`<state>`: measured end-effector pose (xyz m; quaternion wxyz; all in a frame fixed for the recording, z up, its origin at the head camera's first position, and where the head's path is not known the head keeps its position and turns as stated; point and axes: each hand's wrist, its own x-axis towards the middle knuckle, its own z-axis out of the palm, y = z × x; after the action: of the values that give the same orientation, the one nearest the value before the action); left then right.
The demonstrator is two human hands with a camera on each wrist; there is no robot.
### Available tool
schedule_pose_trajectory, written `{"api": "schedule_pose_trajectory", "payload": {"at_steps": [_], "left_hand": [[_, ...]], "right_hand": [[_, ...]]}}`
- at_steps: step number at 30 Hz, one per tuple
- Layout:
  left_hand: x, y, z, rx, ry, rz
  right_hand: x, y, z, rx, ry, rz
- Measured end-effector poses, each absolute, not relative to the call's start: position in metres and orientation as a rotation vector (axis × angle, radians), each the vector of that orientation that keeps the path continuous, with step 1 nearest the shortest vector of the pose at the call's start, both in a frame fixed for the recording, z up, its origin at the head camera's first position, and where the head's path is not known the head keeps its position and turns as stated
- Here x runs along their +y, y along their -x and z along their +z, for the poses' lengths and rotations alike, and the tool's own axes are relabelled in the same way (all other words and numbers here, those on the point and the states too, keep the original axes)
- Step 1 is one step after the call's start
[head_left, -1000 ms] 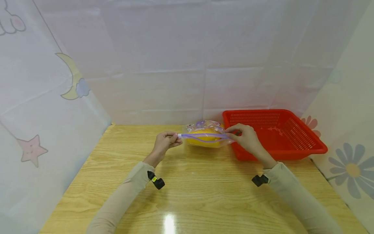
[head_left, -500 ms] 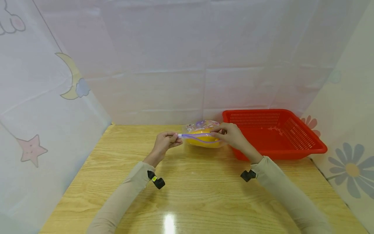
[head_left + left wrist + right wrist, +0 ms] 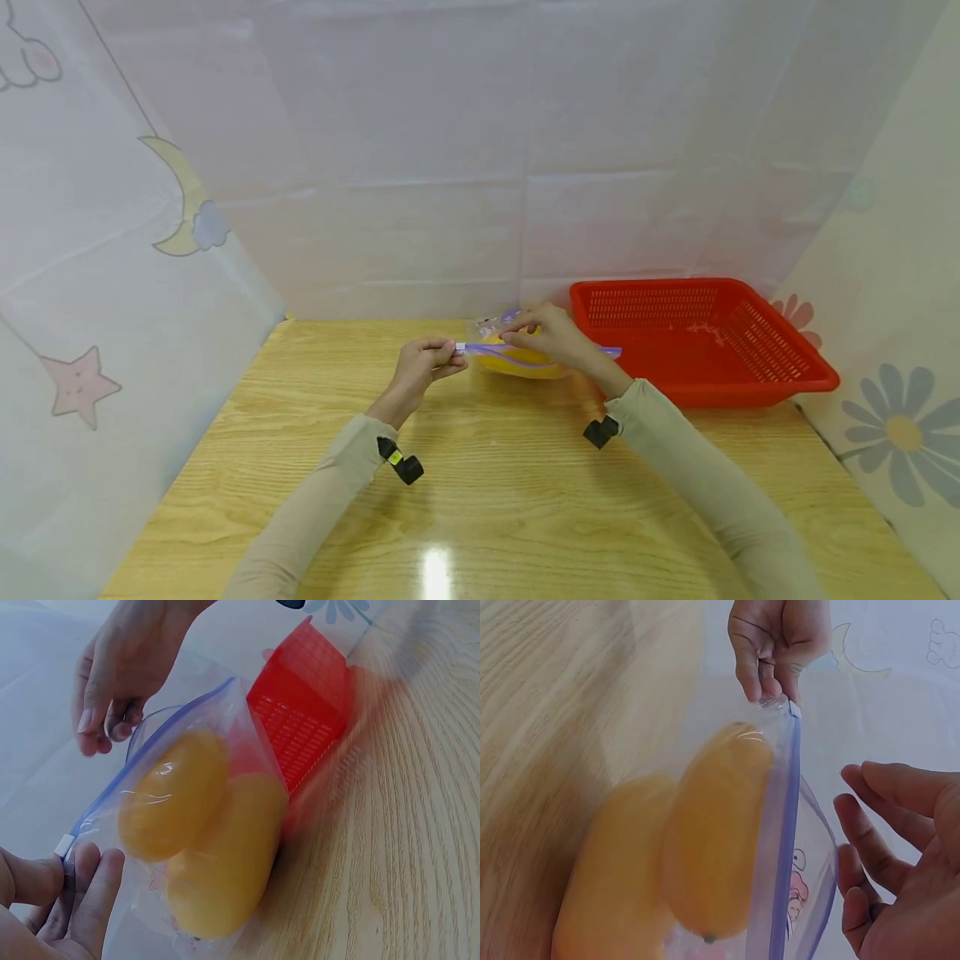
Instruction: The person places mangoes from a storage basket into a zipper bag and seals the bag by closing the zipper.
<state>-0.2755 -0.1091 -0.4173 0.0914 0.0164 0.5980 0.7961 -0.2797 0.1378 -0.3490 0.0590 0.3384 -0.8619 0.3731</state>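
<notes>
A clear zip bag (image 3: 487, 329) with a purple seal and printed pictures stands on the table, its mouth partly apart. Two yellow, mango-like fruits (image 3: 176, 795) lie inside, seen through the plastic in both wrist views. My left hand (image 3: 426, 367) pinches the bag's left corner at the white slider (image 3: 64, 845) between thumb and fingers. Above the bag's mouth, my right hand (image 3: 553, 335) holds nothing. Its fingers are loosely bent and apart from the seal in the right wrist view. From the head, this hand hides part of the bag and fruit.
A red plastic basket (image 3: 697, 392) with slotted walls stands to the right, close behind the bag's right end. The wood-grain table (image 3: 495, 500) runs forward from a pale printed backdrop (image 3: 405, 208), with more printed sheets at both sides.
My right hand has let go of the bag's right end and moved left along the mouth toward the slider. My left hand stays at its corner.
</notes>
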Motion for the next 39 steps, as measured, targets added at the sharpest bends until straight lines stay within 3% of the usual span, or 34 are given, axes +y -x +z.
{"api": "schedule_pose_trajectory", "payload": {"at_steps": [22, 39], "left_hand": [[-0.112, 0.276, -0.419, 1.764, -0.038, 2.351], [-0.108, 0.278, -0.414, 1.762, -0.020, 2.368]], "right_hand": [[0.096, 0.295, -0.354, -2.769, -1.180, 1.158], [0.087, 0.301, -0.354, -2.849, -1.086, 1.232]]}}
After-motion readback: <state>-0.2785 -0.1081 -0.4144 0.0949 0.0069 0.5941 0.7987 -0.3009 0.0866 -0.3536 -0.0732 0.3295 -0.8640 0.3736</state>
